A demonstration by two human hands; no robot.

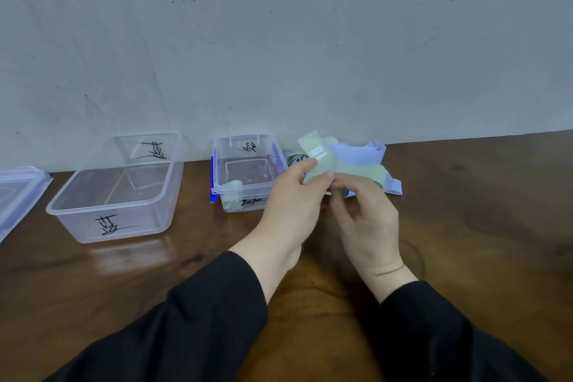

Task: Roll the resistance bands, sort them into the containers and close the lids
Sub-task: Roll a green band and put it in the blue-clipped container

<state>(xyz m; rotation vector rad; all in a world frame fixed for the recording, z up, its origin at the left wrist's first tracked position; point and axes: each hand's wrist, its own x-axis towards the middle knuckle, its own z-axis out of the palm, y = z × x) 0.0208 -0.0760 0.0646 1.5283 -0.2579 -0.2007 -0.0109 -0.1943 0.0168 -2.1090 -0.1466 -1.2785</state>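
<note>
My left hand and my right hand both pinch a pale green resistance band just above the table, right of the small container. A lilac band lies loose behind it, near the wall. The small clear container stands open, with a rolled pale green band at its front left corner. To the left stands a larger clear container, open, with black writing on its side.
A clear lid with a blue rim lies at the far left edge. A blue lid clip shows at the small container's left side. The dark wooden table ends at a grey wall behind the containers.
</note>
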